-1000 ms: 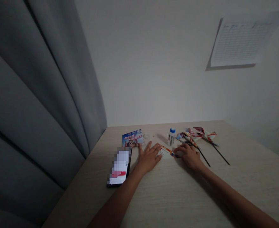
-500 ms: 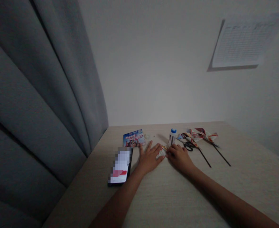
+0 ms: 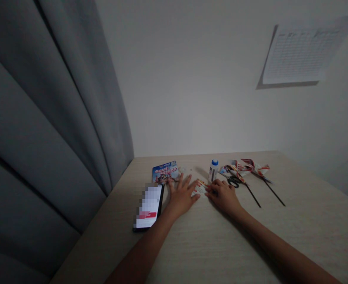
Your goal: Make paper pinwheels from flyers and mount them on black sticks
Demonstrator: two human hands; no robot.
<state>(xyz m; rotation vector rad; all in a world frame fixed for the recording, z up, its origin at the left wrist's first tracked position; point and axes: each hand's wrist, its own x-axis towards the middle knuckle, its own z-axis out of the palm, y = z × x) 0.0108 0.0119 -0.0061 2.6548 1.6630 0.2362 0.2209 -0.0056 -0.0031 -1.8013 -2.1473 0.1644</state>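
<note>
on the table [image 3: 197,246], the left hand [image 3: 180,199] is spread wide; the right hand [image 3: 223,196] is curled narrow, its grip cannot be determined. the printed paper [image 3: 199,188] is set at the left hand's two o'clock. a glue bottle [image 3: 213,171] is stood at the paper's one o'clock.

Single head-worn view from above the table [image 3: 191,248], forward and slightly down, wall [image 3: 191,86] ahead.

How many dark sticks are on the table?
2: the left stick, just right of the scissors, and the right stick. Both reach the folded printed paper, which may hide more.
</note>
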